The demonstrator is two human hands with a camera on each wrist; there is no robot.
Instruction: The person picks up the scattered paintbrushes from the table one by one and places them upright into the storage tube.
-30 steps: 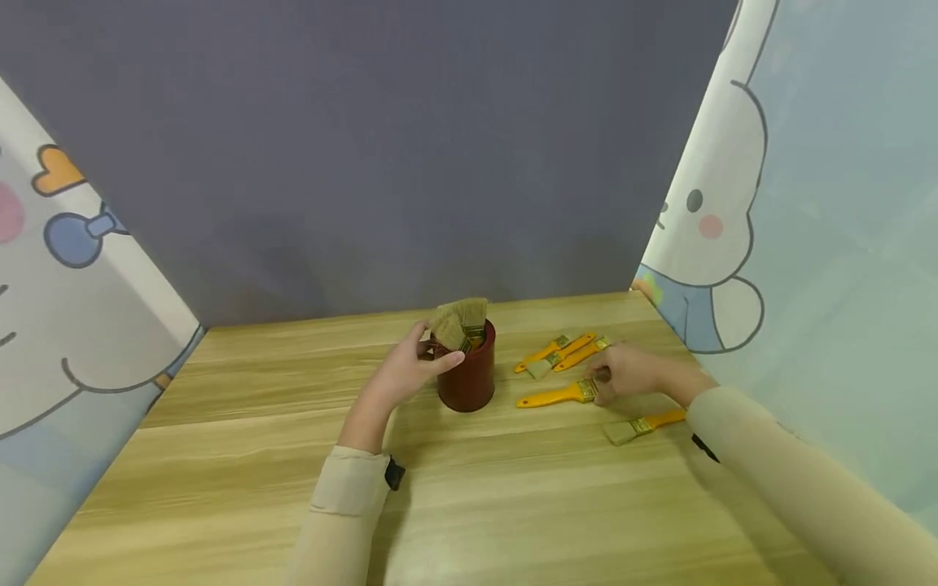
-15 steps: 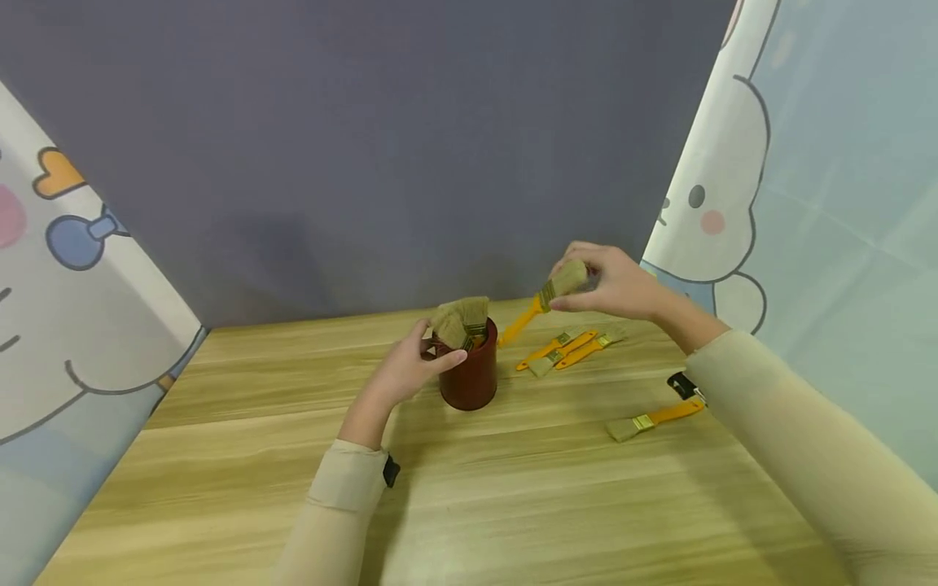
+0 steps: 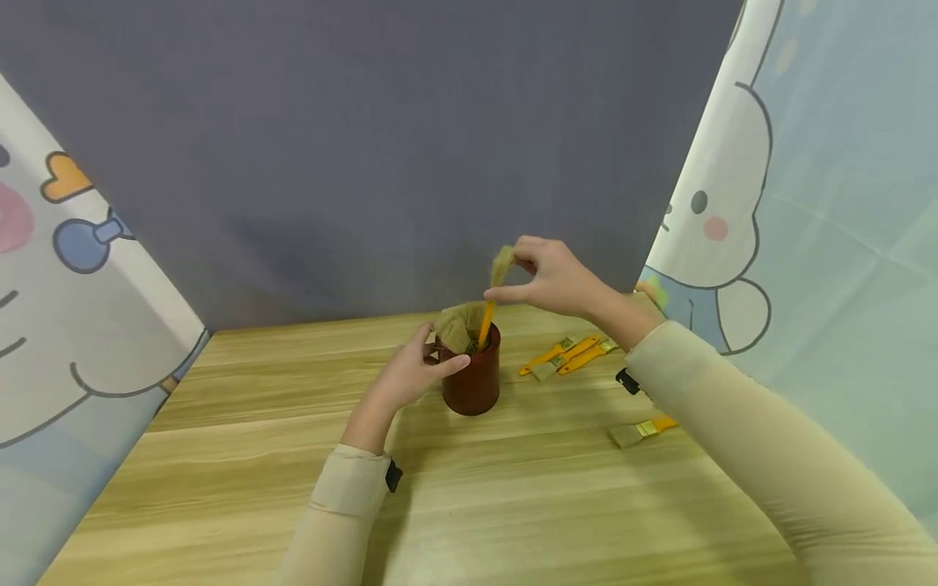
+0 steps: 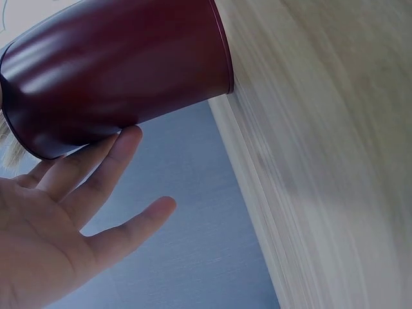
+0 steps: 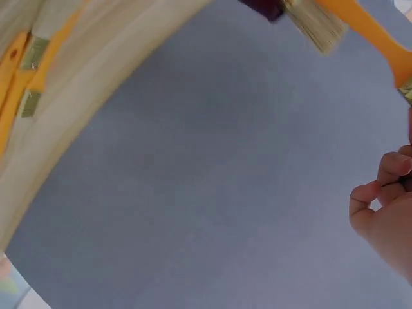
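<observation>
A dark red cup (image 3: 472,376) stands on the wooden table (image 3: 513,505) with several brushes in it, bristles up. My left hand (image 3: 438,352) holds the cup by its left side, thumb in front; in the left wrist view its fingers (image 4: 103,168) lie against the cup's wall (image 4: 122,71). Above the cup, my right hand (image 3: 509,277) pinches the bristle end of a paintbrush (image 3: 487,319), whose orange handle points down into the cup's mouth. In the right wrist view that handle (image 5: 368,31) runs past my curled fingers (image 5: 386,193).
Three orange-handled brushes (image 3: 566,355) lie together right of the cup, and a single one (image 3: 639,430) lies nearer, under my right forearm. A grey backdrop stands behind the table, with cartoon-print curtains on both sides.
My right hand picked a brush off the table, lifted it and carried it left; its handle now dips into the cup. My left hand has stayed on the cup.
</observation>
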